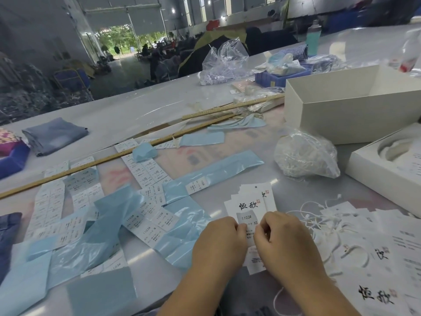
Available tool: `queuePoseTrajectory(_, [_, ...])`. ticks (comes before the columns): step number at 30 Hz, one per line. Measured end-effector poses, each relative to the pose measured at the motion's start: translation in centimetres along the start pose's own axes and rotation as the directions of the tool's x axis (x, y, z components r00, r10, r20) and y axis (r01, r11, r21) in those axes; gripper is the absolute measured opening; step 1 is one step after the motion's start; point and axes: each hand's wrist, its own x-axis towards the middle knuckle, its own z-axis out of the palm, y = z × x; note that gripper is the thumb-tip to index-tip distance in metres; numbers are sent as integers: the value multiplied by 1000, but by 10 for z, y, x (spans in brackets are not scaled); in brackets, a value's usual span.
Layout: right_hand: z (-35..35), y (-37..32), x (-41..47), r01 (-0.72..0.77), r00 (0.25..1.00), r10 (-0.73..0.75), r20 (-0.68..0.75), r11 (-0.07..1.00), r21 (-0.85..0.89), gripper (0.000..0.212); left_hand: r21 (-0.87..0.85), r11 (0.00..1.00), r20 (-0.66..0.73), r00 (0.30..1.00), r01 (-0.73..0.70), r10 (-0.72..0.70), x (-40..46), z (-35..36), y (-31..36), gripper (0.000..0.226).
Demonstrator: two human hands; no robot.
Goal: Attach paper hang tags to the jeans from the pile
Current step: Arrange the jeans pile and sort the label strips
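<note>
Pinching hang tag [248,209] — left hand [222,238], right hand [281,233], fingers curled

- The hang tag [247,210] is a white paper card with black brush characters and a small red seal near its top. It lies flat near the table's front edge, its lower part hidden under fingers.
- A size sticker [248,221] printed "1103#" and "XS" sits across the tag's middle.
- More white tags [257,190] are fanned beneath it, one showing a punched hole at its top.
- Loose white tags [376,290] with the same brush characters lie spread at the right, partly overlapping.
- White strings [319,215] lie tangled between the two groups of tags.
- Folded blue jeans [54,135] rest far left on the table.
</note>
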Motion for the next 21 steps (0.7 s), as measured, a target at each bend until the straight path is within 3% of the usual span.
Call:
queuePoseTrajectory(6, [5,-2,-1,-18,1000,18,-8,998,-68,30,95,995,-89,996,-7,15,1,6,2,35])
queuePoseTrajectory(13, [12,3,-1,-33,999,33,-37,999,3,29,127,991,-104,994,41,-28,5,6,-5,55])
queuePoseTrajectory(21, [11,6,0,-76,995,78,-58,996,37,34,-148,988,43,998,48,-42,9,10,-16,56])
